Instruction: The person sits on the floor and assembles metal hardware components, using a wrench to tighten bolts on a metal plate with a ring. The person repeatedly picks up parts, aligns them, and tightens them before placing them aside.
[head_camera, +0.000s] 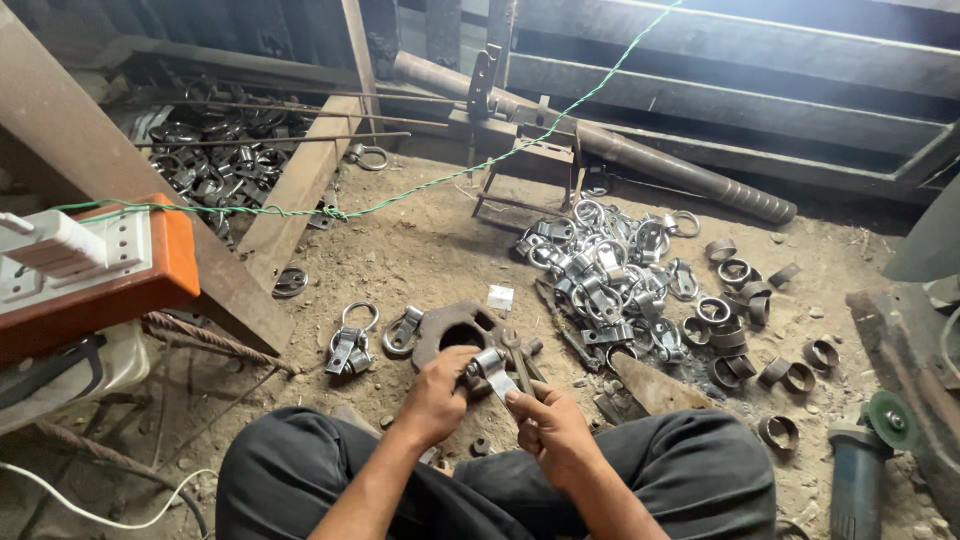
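While the person sat on the dirt floor (420, 250) with knees spread, the left hand (437, 395) was curled around a small shiny metal clamp (487, 366), pressing it against the rusty ring-shaped block (455, 328) just beyond the fingers. The right hand (548, 425) was closed in a grip on the handle of a spanner (513, 350), whose head sat at the clamp. Judging by this, the step in hand was tightening or loosening the clamp's bolt, and the next move would call for a steady hold on the clamp and a short swing of the handle (the knees leave little room). Just left of the left hand lay two finished-looking clamps with rings (352, 343); beyond the right hand spread a heap of similar clamps (600, 265) and loose steel rings (735, 310). To the far right an angle grinder (862, 460) was partly cut off. The bolt itself was hidden by the fingers, and whether the spanner's jaw truly gripped it was hard to make out.
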